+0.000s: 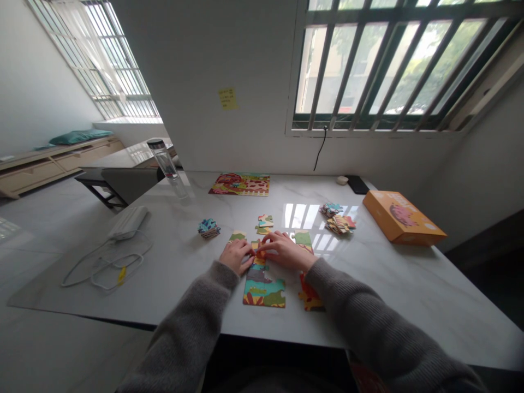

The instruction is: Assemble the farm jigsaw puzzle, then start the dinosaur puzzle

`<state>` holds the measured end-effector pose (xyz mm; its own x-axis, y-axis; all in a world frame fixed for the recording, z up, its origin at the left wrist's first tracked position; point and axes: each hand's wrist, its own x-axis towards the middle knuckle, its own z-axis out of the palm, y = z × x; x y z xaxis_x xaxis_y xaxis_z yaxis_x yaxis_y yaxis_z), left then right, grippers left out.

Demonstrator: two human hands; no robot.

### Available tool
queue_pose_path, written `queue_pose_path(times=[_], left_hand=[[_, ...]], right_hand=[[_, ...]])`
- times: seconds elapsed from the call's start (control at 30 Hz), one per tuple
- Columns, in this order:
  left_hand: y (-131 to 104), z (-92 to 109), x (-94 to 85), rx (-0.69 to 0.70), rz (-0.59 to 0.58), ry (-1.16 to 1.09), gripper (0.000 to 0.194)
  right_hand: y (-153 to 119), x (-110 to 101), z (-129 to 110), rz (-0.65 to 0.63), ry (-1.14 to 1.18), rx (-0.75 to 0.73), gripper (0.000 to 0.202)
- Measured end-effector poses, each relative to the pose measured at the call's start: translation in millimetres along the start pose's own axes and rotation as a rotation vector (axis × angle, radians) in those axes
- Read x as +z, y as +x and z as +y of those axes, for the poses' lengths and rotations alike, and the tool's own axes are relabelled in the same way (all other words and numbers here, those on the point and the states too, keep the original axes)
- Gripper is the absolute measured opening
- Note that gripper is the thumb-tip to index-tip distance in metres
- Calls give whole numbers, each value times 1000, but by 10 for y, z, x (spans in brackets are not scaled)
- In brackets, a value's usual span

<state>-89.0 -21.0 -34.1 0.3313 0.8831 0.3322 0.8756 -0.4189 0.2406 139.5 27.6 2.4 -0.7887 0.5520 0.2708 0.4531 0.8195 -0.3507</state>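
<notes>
A partly joined jigsaw section (264, 293) in teal, green and yellow lies on the white table in front of me. My left hand (238, 255) rests on its upper left edge, fingers bent over the pieces. From the right, my right hand (284, 251) pinches a small orange piece at the top of that section, close to my left fingertips. Beyond my hands lie loose pieces (265, 220). A green-topped piece (303, 237) shows past my right hand, and a red and yellow joined part (311, 297) sits partly under my right sleeve.
Piece stacks stand at left (209, 228) and right (340, 224). A picture sheet (240, 184) lies at the back. An orange box (403, 217), a black phone (357, 184), a glass bottle (164, 158) and a white device (129, 222) with a cable surround the work area.
</notes>
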Motion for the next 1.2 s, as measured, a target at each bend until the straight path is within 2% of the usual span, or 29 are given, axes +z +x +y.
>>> queue_pose_path(times=[0.1, 0.37, 0.57, 0.67, 0.8, 1.0, 1.2], left_hand=[[-1, -3, -4, 19, 2, 3, 7], [14, -25, -17, 171, 13, 12, 9], [3, 14, -46, 176, 28, 49, 11], [-2, 5, -14, 180, 67, 24, 12], [-4, 1, -6, 172, 82, -37, 12], [-1, 12, -47, 129, 68, -96, 13], [-1, 54, -82, 108, 46, -115, 13]], right_hand=[[4, 22, 21, -6, 0, 4, 25], [36, 40, 37, -14, 2, 45, 24], [40, 59, 34, -4, -4, 38, 21], [88, 44, 141, 46, -5, 19, 22], [238, -39, 359, 134, -102, 89, 24], [499, -83, 617, 41, -163, 232, 28], [604, -101, 717, -7, -151, 239, 22]])
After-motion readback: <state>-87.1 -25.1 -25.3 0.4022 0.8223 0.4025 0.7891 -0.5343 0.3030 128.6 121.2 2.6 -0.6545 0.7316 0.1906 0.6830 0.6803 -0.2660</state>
